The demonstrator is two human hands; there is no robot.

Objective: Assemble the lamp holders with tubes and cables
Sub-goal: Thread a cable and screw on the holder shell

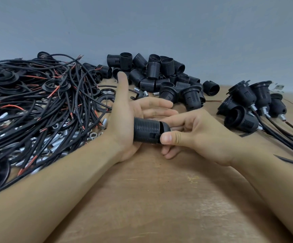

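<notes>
A black threaded lamp holder (146, 130) lies sideways across the open palm of my left hand (124, 116), whose fingers and thumb are stretched out straight. My right hand (191, 134) pinches the holder's narrow cap end between thumb and fingers. Both hands hover just above the wooden table (151, 199) at its middle. No cable or tube is visible in this holder.
A tangle of black cables (37, 102) with red wire ends, metal tubes (58, 139) and nuts fills the left. Loose black holders (159, 74) are heaped at the back by the wall. Assembled holders with cables (250, 109) lie at the right.
</notes>
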